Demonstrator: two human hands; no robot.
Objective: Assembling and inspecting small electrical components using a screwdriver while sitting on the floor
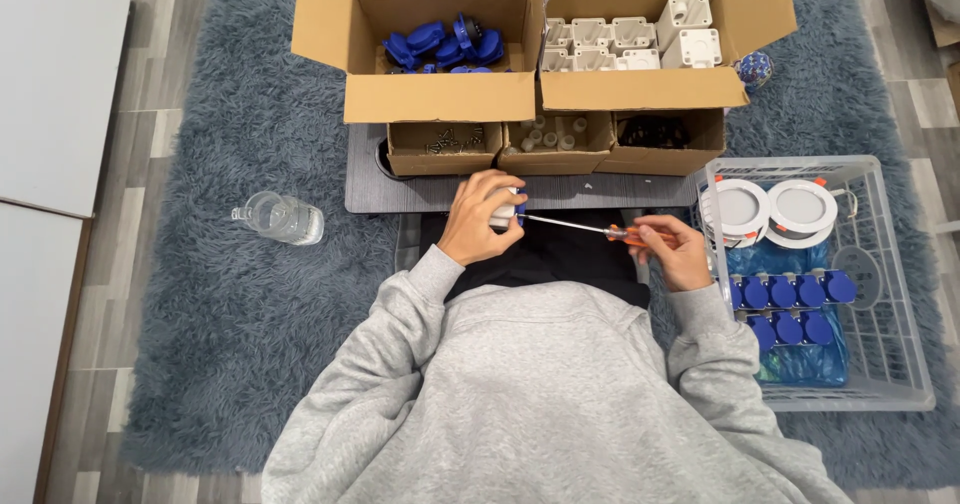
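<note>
Fingers [482, 196] of the left hand [478, 222] are clasping a white-and-blue part [506, 209]; the right hand [672, 252] is gripping a screwdriver [590, 229], apparently driving a screw; finished blue pieces [788, 309] are filling the basket [905, 294] at three o'clock.

Left hand [478, 220] wrapped around a small white part [503, 209] with blue trim, right hand [672, 249] holding an orange-handled screwdriver [590, 228], its tip at the part, open cardboard boxes [440, 94] of blue and white pieces beyond, wire basket [890, 364] at right, glass jar [280, 218] on grey rug [230, 344]
</note>
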